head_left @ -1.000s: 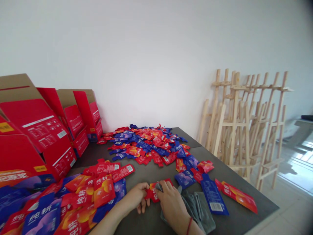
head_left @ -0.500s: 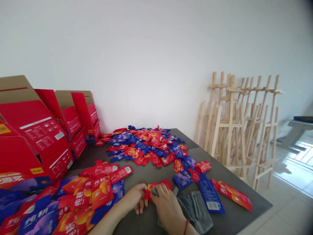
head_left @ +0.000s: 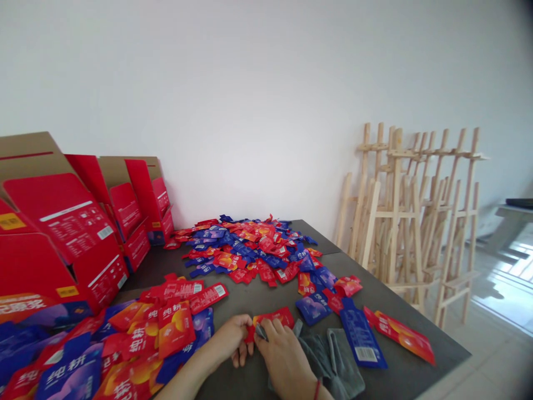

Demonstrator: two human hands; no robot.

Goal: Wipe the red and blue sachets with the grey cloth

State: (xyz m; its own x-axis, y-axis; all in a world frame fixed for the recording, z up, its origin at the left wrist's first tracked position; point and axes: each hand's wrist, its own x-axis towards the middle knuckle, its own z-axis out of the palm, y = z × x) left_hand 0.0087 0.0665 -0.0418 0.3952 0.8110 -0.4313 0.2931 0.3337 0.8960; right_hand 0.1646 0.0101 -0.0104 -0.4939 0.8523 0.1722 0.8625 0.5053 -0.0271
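Clamped grip of left hand (head_left: 236, 335) on red packet (head_left: 284, 316), covering its end | clamped that of right hand (head_left: 284, 353) on gray cloth (head_left: 331, 361), partly hiding cloth and packet

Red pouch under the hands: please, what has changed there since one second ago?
The right hand, with part of the gray cloth in its fingers, has moved left along the red pouch, closer to the left hand, which still grips the pouch's end. Nothing was let go. The packet pile and red boxes stayed.
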